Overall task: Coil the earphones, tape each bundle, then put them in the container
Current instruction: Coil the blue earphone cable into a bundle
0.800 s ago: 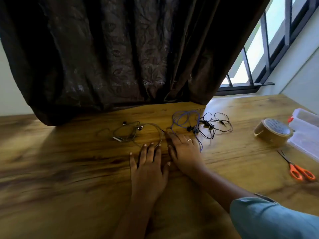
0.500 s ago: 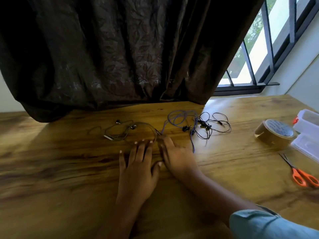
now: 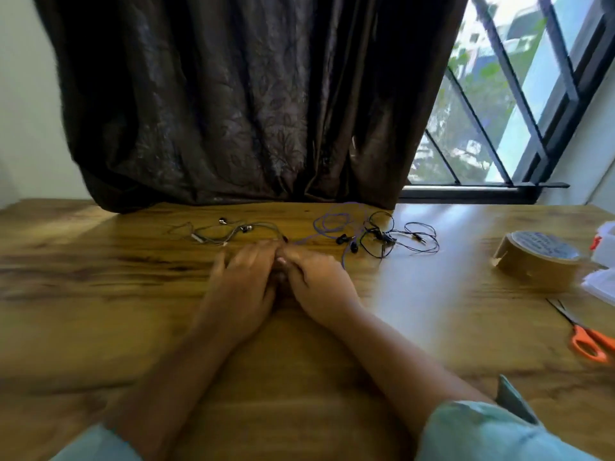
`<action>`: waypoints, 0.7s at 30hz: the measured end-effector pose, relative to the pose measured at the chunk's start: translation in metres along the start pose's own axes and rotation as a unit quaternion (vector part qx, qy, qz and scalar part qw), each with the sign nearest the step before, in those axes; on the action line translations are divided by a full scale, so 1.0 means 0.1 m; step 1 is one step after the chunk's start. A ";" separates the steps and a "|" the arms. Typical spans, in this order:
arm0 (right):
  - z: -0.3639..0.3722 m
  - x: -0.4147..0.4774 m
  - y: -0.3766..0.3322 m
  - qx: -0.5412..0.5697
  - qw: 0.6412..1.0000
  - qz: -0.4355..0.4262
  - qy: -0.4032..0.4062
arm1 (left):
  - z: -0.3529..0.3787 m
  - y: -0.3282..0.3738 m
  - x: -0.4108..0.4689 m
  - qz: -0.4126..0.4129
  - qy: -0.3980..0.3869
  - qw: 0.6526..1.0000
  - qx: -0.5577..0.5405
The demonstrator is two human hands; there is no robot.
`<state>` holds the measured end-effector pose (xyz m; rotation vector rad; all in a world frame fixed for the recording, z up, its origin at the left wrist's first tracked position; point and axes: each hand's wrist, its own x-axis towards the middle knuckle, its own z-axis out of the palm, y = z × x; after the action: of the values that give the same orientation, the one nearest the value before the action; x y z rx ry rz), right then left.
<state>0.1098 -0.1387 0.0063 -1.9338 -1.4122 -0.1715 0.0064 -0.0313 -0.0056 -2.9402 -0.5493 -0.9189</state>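
Near the front edge of the surface (image 3: 100, 294) both forearms reach in. The left hand (image 3: 246, 284) and right hand (image 3: 319, 284), which lay flat and apart a moment ago, have drawn together with fingers curling; blur hides whether they pinch a cord, so I cannot tell. Just beyond lie three loose earphones: grey (image 3: 226, 232), purple (image 3: 332, 224), black (image 3: 399, 236). Coiling seems about to begin. Tape roll (image 3: 539, 261), scissors (image 3: 585, 337) and container (image 3: 604, 257) wait at the right edge.
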 end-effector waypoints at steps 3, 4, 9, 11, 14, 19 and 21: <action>-0.16 -0.24 0.00 0.065 0.997 -0.046 -0.003 | -0.12 0.13 -0.08 0.001 0.016 1.000 -0.002; -0.24 -0.35 0.02 0.078 0.996 -0.046 0.016 | -0.15 0.21 -0.13 0.009 0.021 1.000 -0.005; -0.53 -0.77 0.13 0.052 0.992 0.001 0.118 | -0.30 0.60 -0.42 -0.007 0.063 0.998 0.009; -0.61 -0.88 0.15 0.050 0.986 0.034 0.158 | -0.36 0.67 -0.53 -0.027 0.075 0.997 0.023; -0.74 -1.01 0.18 0.061 0.958 0.118 0.255 | -0.42 0.74 -0.66 -0.049 0.088 0.994 0.040; -0.97 -1.15 0.28 0.132 0.830 0.321 0.437 | -0.50 0.76 -0.75 -0.106 0.082 0.989 0.066; -1.01 -1.17 0.32 0.137 0.804 0.366 0.447 | -0.48 0.76 -0.75 -0.104 0.078 0.989 0.070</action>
<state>0.1221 -0.2958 0.0067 -1.6392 -0.0300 -0.4110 -0.0526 -0.1326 -0.0005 -2.6958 -0.8831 -1.0698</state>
